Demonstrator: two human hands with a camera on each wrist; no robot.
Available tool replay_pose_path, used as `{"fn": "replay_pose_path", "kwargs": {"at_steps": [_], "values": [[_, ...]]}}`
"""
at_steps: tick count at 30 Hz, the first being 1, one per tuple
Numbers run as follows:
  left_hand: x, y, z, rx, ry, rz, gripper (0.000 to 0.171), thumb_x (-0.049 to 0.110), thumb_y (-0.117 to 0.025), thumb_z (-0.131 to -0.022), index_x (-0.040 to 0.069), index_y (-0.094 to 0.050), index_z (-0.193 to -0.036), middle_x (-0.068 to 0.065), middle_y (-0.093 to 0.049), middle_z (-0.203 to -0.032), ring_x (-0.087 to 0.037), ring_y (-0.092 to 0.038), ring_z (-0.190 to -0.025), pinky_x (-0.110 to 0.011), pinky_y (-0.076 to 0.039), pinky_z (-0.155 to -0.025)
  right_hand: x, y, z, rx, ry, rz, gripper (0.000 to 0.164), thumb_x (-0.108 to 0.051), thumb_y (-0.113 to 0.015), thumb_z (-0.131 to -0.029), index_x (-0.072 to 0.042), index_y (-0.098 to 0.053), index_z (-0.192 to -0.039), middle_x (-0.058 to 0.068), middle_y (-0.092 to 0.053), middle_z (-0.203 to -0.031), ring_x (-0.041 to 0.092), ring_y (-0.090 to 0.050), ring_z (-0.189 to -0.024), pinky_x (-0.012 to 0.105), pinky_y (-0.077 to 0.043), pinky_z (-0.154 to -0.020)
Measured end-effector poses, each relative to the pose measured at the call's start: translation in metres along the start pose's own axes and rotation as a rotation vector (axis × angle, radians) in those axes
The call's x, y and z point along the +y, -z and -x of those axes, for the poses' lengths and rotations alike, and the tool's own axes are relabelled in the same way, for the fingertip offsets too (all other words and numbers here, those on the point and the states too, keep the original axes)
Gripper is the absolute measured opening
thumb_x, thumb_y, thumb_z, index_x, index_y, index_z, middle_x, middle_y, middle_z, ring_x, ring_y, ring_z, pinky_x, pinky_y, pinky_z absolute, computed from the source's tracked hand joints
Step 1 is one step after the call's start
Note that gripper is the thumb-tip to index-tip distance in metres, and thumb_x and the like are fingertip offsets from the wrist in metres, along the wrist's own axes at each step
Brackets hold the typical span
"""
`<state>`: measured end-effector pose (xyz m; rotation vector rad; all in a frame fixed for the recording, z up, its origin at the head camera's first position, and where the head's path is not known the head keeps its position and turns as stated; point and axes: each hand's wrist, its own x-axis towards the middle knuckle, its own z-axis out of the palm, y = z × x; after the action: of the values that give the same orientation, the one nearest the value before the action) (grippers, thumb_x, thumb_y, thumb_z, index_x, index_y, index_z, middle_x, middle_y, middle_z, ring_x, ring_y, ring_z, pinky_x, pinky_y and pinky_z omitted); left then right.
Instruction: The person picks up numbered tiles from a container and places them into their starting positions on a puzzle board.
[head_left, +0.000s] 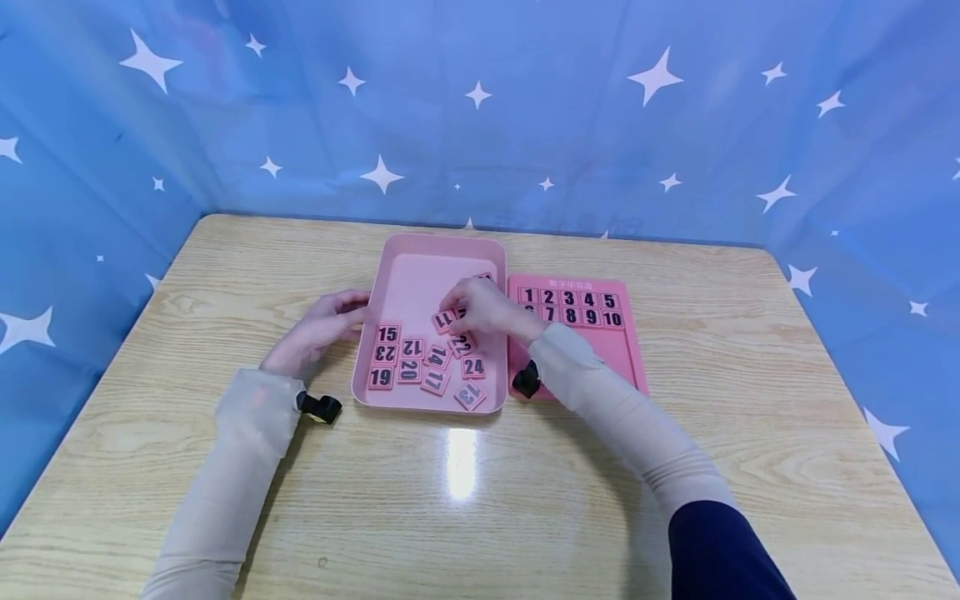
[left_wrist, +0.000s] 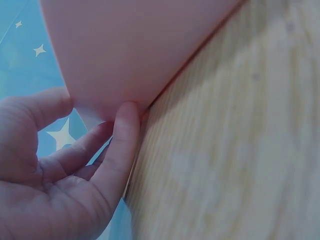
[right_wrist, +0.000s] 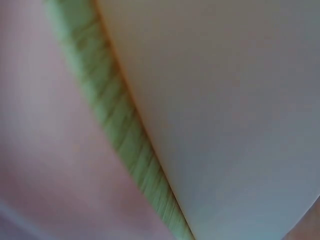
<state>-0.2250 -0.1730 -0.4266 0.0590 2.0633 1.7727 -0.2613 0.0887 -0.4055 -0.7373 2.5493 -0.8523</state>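
Observation:
At the left wall of a pink tray (head_left: 427,271), my left hand (head_left: 318,329) touches the outer side with bent, relaxed fingers. In the left wrist view, the fingertips (left_wrist: 127,112) rest against the tray wall (left_wrist: 120,55). Inside the tray, my right hand (head_left: 483,308) pinches a pink number tile marked 11 (head_left: 444,321) between thumb and fingers. Other number tiles lie around it, such as 24 (head_left: 473,367), 14 (head_left: 437,357) and 15 (head_left: 387,334); some are partly hidden by the hand. The right wrist view does not show the hand's fingers.
Right of the tray lies a pink board (head_left: 611,354) with tiles 1 to 10 in its top two rows, partly covered by the right forearm. Both stand on a wooden table (head_left: 375,500). A blue star-patterned curtain (head_left: 480,133) hangs behind.

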Motion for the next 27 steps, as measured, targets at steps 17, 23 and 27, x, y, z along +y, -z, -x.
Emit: {"fn": "replay_pose_path", "kwargs": {"at_steps": [17, 23, 27], "values": [[-0.001, 0.001, 0.001, -0.013, -0.001, -0.014, 0.051, 0.01, -0.049, -0.097, -0.006, -0.031, -0.142, -0.025, -0.037, -0.14, -0.027, -0.05, -0.11, -0.029, -0.054, -0.083, -0.004, 0.002, 0.003, -0.014, 0.045, 0.106, 0.026, -0.01, -0.077, -0.077, -0.002, -0.07, -0.1, 0.007, -0.066, -0.094, 0.017, -0.055, -0.082, 0.024, -0.048, -0.071], [-0.001, 0.001, 0.001, -0.008, -0.007, -0.021, 0.051, 0.01, -0.05, -0.097, -0.005, -0.032, -0.142, -0.025, -0.039, -0.138, -0.023, -0.052, -0.106, -0.028, -0.054, -0.082, -0.003, 0.005, 0.005, 0.0, 0.049, 0.063, 0.032, -0.013, -0.079, -0.075, -0.001, -0.069, -0.103, 0.007, -0.067, -0.097, 0.018, -0.059, -0.086, 0.027, -0.05, -0.078], [-0.001, 0.001, 0.001, -0.004, -0.005, -0.006, 0.051, 0.01, -0.051, -0.096, -0.006, -0.033, -0.141, -0.024, -0.039, -0.139, -0.018, -0.054, -0.1, -0.028, -0.054, -0.081, -0.006, 0.014, 0.014, 0.028, 0.039, -0.052, 0.034, -0.01, -0.077, -0.075, 0.0, -0.066, -0.105, 0.009, -0.066, -0.101, 0.018, -0.063, -0.086, 0.027, -0.053, -0.079]]}}
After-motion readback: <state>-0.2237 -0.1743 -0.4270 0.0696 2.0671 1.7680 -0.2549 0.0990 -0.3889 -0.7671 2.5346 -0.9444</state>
